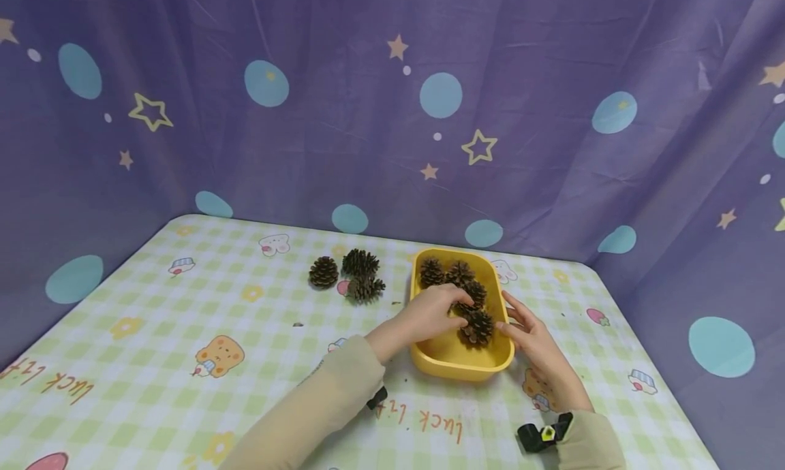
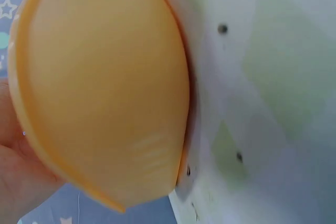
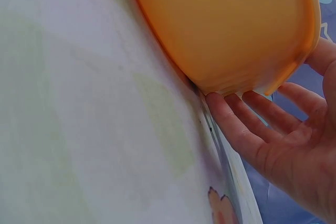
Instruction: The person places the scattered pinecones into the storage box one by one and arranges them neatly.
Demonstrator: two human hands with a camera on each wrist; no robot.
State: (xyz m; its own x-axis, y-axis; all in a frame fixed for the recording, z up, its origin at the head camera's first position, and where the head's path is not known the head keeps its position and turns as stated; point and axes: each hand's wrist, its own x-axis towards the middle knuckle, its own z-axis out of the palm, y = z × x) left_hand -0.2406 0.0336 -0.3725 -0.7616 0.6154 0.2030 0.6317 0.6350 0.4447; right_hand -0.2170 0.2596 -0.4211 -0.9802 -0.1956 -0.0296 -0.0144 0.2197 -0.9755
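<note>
A yellow plastic basin (image 1: 450,369) stands on the table with several brown pine cones inside, one of them a pine cone (image 1: 477,331) nearest the front. My left hand (image 1: 429,313) reaches over the basin's left rim, its thumb and bent fingers around that front cone; in the left wrist view the wall hides its fingertips. Against the basin's right side rests my right hand (image 1: 535,337), thumb near the rim. The right wrist view shows its fingers (image 3: 239,129) fairly straight, touching the outer wall.
Left of the basin, three more pine cones lie close together: a rounder cone (image 1: 323,272), a back cone (image 1: 360,262) and a front cone (image 1: 365,289). A checked cloth (image 1: 257,361) covers the table, with small dark crumbs on it. Purple curtain (image 1: 343,136) surrounds the back and sides.
</note>
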